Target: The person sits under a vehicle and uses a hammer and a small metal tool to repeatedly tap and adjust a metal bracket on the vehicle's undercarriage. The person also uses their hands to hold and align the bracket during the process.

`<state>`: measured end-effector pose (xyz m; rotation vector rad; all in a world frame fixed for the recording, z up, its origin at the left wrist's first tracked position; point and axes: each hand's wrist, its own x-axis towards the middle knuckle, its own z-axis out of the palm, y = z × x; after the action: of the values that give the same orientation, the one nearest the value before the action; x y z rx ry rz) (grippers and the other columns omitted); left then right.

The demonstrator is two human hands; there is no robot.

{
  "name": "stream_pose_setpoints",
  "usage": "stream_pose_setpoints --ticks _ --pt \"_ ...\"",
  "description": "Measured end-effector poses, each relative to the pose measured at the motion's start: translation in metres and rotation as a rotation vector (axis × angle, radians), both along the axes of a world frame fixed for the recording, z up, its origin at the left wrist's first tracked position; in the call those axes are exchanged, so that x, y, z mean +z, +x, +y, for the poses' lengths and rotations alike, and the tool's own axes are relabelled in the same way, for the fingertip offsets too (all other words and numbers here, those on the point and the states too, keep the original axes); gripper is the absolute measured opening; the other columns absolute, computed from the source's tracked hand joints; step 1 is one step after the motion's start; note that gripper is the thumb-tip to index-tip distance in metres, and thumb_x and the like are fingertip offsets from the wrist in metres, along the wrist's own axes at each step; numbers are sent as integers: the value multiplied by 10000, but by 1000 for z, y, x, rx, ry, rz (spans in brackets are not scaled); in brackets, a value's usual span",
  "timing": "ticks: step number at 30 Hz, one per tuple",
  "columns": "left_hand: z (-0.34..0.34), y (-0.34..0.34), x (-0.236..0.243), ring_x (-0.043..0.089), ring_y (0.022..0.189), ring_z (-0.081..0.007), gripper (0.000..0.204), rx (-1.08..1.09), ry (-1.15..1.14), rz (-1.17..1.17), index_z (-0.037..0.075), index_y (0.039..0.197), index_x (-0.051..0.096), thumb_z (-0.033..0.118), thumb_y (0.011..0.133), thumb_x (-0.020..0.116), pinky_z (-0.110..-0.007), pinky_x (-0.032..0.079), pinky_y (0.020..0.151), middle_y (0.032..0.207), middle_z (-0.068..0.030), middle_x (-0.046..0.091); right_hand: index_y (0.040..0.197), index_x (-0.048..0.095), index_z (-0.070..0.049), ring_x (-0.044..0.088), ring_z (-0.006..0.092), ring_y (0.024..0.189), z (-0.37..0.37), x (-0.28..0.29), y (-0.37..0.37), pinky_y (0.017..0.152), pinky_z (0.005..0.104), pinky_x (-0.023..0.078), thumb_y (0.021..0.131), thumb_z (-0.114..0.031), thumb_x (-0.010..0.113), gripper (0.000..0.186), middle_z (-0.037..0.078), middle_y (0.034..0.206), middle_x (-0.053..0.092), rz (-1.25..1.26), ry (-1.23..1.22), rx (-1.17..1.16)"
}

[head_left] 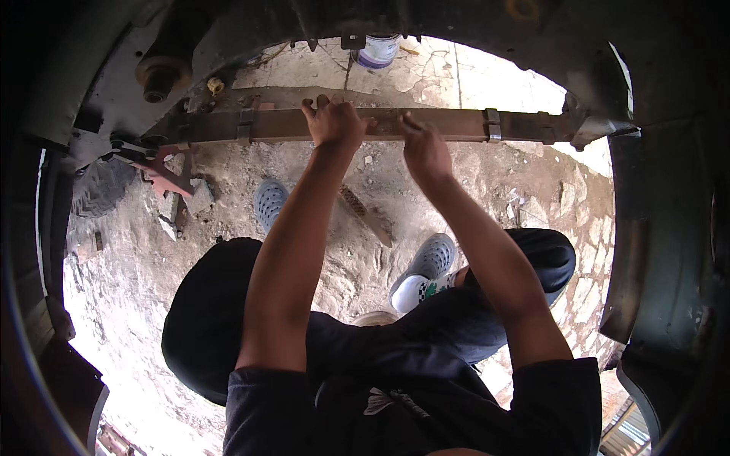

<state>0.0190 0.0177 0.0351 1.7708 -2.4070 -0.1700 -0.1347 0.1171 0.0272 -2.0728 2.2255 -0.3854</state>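
A long rusty-brown leaf spring [289, 127] runs left to right in front of me, with metal clips [493, 125] around it. My left hand [334, 125] lies over its middle, fingers bent across the far edge and thumb pointing right. Just to the right, my right hand [426, 150] is at the spring's near edge. Its fingers are drawn together and slightly blurred; whatever they may hold is too small to make out.
Dark vehicle bodywork [669, 228] arches around me. A shock absorber [163, 76] hangs at upper left, above a red metal stand [166, 176] and broken stones [199, 196]. Beyond the spring stands a white and purple bucket [378, 52]. A flat strip [366, 216] lies between my shoes.
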Motion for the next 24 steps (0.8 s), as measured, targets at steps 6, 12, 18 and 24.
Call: stream_pose_setpoints --ticks 6,12,18,24 --pt "3 -4 1 579 1218 -287 476 3 -36 16 89 984 785 526 793 782 -604 239 1158 1189 -80 710 1369 585 -36 624 353 1191 14 -9 9 1048 400 517 946 -20 464 441 170 1429 575 -26 -109 -70" --pt "66 2 -29 619 1189 -306 388 8 -373 712 118 1179 730 350 870 774 -504 399 1074 1263 -129 682 1395 564 -43 633 420 1153 78 -7 26 952 456 561 915 65 507 495 225 1403 573 -394 -357 -143" --pt "174 9 -68 671 965 -170 458 352 614 1429 -23 1245 678 366 1008 628 -320 532 844 1144 -141 716 1467 480 -65 580 473 1205 101 -24 50 910 497 563 922 -14 587 558 268 1484 471 -627 -376 -76" --pt "178 24 -86 668 863 -167 391 447 775 1388 -10 1239 676 311 1026 608 -339 528 781 1059 -104 731 1596 219 -99 552 547 1171 130 -35 60 887 546 553 927 -69 595 767 281 1613 235 -719 -133 -12"
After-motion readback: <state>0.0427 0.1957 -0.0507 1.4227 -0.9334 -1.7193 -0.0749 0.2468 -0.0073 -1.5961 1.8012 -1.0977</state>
